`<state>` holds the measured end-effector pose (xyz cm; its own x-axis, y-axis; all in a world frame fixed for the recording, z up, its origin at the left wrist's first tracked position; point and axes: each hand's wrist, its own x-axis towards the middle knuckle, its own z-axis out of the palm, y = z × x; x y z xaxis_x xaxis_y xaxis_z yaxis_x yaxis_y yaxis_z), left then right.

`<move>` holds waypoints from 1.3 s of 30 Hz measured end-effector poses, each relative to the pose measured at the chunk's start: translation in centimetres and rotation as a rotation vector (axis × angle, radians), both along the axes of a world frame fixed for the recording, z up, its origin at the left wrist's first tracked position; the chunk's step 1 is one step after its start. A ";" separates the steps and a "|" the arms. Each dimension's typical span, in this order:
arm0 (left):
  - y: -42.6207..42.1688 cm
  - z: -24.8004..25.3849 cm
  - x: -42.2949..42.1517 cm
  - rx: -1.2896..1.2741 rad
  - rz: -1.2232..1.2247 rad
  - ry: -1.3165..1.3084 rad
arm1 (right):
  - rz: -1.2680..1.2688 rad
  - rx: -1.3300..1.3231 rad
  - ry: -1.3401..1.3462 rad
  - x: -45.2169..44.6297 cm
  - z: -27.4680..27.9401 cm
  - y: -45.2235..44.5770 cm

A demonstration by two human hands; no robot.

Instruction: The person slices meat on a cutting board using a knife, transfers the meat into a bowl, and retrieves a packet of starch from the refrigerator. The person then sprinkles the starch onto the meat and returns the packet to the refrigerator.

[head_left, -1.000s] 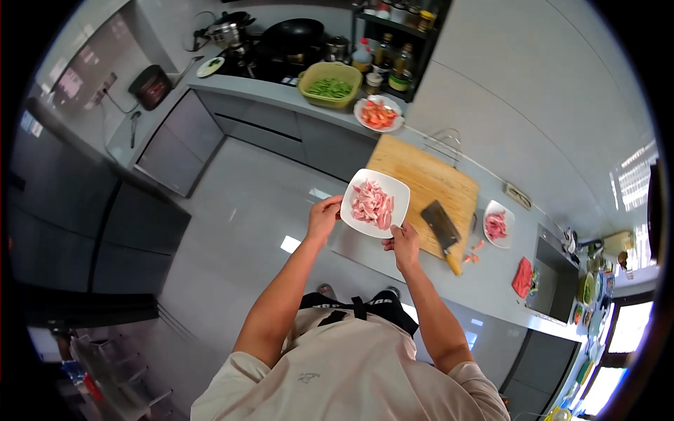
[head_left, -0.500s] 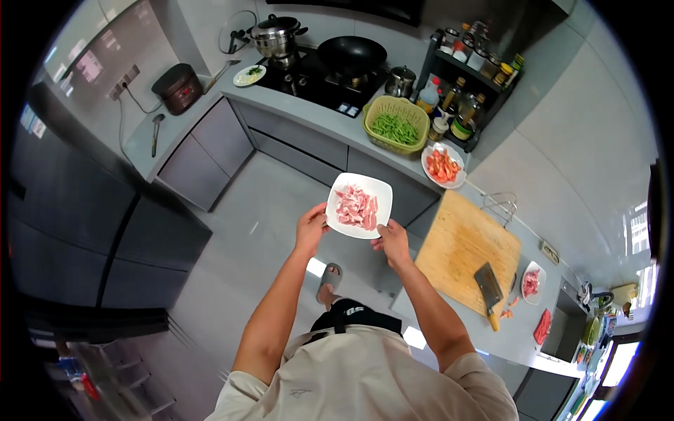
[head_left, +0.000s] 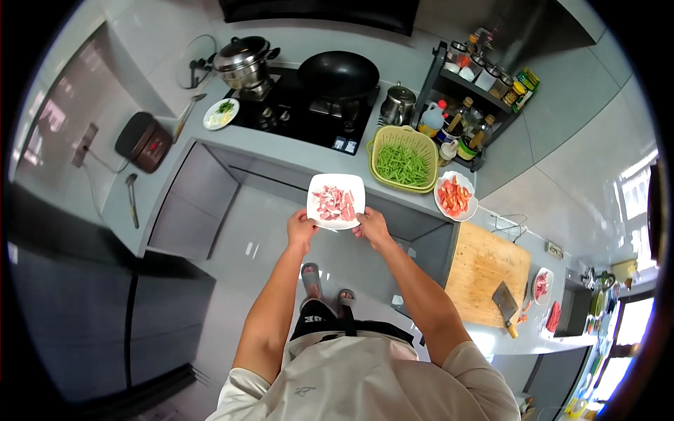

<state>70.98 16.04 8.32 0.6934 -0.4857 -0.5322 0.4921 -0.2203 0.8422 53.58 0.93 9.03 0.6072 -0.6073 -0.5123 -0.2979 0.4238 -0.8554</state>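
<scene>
A square white plate [head_left: 358,184] with sliced raw meat [head_left: 335,202] on it is held level above the floor, in front of the counter. My left hand [head_left: 301,229] grips its near left corner. On the near right corner, my right hand [head_left: 371,225] is closed, thumb over the rim. Beyond the plate is the stove [head_left: 284,116], carrying a black wok [head_left: 338,74] and a lidded steel pot [head_left: 242,62]. A yellow-green basket [head_left: 374,170] of cut green beans [head_left: 401,164] stands on the counter, close to a dish of cut tomatoes [head_left: 454,196].
On the right counter lie a wooden cutting board [head_left: 484,270], a cleaver [head_left: 505,303] and another dish of meat [head_left: 541,285]. A bottle rack [head_left: 469,88] stands in the corner. At left are a rice cooker [head_left: 143,142] and a small plate of chopped greens [head_left: 220,114].
I have stepped nearer the stove and turned a little, the plate still between both hands. The stove and basket appear closer, and the cutting board has shifted right and down in view.
</scene>
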 end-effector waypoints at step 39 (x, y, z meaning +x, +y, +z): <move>-3.1 -2.1 35.0 -0.009 0.247 -0.029 | 0.052 -0.094 -0.015 37.9 -3.1 -3.2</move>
